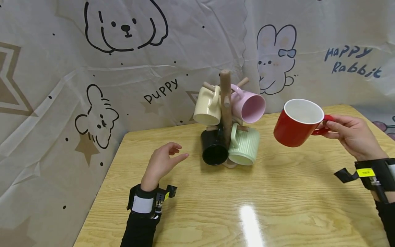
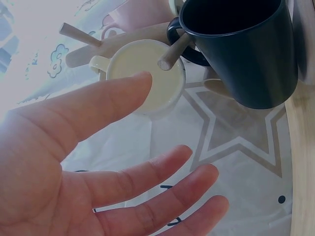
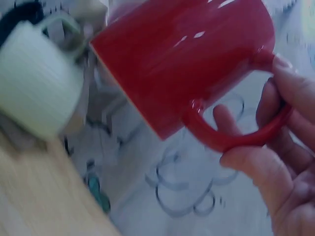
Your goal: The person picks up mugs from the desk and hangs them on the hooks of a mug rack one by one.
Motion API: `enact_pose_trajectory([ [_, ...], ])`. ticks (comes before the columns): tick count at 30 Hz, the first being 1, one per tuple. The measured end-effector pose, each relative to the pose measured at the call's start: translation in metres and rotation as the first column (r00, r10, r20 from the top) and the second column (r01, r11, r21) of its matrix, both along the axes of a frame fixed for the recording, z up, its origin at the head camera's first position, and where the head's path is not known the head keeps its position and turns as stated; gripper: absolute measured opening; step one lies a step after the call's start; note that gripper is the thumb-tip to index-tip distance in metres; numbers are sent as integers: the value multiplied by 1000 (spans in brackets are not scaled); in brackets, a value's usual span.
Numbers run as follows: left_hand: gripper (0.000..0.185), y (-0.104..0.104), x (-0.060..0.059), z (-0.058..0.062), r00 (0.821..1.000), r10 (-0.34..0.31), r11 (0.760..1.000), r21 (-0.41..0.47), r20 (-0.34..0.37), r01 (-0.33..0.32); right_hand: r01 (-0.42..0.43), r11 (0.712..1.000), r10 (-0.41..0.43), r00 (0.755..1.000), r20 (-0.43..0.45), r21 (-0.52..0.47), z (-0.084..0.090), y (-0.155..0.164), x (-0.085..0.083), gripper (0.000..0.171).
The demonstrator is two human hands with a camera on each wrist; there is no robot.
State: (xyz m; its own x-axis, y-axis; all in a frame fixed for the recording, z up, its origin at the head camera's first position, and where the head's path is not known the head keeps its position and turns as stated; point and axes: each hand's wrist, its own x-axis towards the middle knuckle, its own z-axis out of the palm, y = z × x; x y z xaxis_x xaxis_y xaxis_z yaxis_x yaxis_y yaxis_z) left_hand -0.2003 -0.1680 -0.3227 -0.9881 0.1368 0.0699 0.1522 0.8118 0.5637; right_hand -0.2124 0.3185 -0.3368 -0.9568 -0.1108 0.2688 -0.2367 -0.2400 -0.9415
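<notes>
My right hand (image 1: 355, 133) grips the handle of a red mug (image 1: 293, 132) with a white inside, raised above the table to the right of a wooden mug tree (image 1: 226, 103). In the right wrist view, fingers and thumb wrap the handle of the red mug (image 3: 197, 59). To the left of the rack, my left hand (image 1: 162, 161) hovers with relaxed, spread fingers and holds nothing. On the rack hang a cream mug (image 1: 206, 111), a pink mug (image 1: 249, 106), a black mug (image 1: 213, 151) and a light green mug (image 1: 247, 145).
The rack stands on a light wood table (image 1: 191, 209). Behind it hangs a pale cloth (image 1: 197, 41) printed with cartoon animals and stars. Wooden pegs (image 2: 172, 54) stick out toward my left hand. Black bands with small devices (image 1: 374, 175) circle both wrists.
</notes>
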Motion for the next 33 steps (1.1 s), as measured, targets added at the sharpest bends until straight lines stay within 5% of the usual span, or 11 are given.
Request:
enact_pose_trajectory([
  [17, 42, -2, 2, 1, 1000, -5, 1000, 8, -11, 5, -273, 950, 272, 962, 29, 148, 27, -112, 37, 33],
  [23, 41, -2, 3, 2, 1000, -14, 1000, 19, -10, 14, -269, 947, 264, 963, 54, 176, 23, -137, 41, 29],
  [28, 41, -3, 3, 4, 1000, -3, 1000, 3, -24, 3, -196, 952, 203, 979, -8, 234, 22, -148, 43, 26],
  [33, 41, -4, 3, 5, 1000, -1, 1000, -6, -25, 1, -221, 964, 218, 975, 41, 148, 20, -154, 48, 26],
])
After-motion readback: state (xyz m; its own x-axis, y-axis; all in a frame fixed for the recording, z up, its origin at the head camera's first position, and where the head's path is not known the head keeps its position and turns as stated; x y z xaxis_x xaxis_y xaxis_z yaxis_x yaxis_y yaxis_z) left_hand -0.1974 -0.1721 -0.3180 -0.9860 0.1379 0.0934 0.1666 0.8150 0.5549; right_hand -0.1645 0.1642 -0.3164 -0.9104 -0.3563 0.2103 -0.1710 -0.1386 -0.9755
